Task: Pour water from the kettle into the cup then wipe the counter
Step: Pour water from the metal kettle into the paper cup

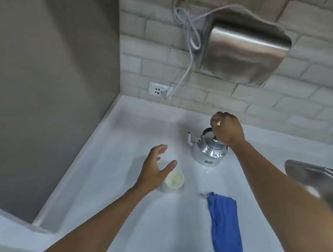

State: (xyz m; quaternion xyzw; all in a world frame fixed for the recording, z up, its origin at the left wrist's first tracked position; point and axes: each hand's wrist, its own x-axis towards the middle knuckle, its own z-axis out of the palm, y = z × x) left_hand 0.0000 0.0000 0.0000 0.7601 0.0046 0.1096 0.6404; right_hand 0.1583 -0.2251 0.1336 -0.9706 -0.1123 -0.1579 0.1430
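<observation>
At the far left a grey wall panel (47, 79) rises beside the white bench (121, 142), and a wall socket (160, 90) with a cord plugged in sits on the tiled wall at the back. Your left hand (155, 168) is spread open, fingers apart, hovering just beside and partly over the white cup (174, 181), which stands upright on the bench; whether the hand touches the rim you cannot tell from here. Further right, the shiny metal kettle (207, 151) stands on the bench behind the cup, spout pointing left. Your right hand (227, 127) is curled closed on the dark handle above its lid. A crumpled blue cloth (226, 225) lies flat on the bench nearer you, right of the cup. Above, a steel wall-mounted box (244, 52) hangs on the tiles, and a steel sink edge (314, 175) shows at the far right.
</observation>
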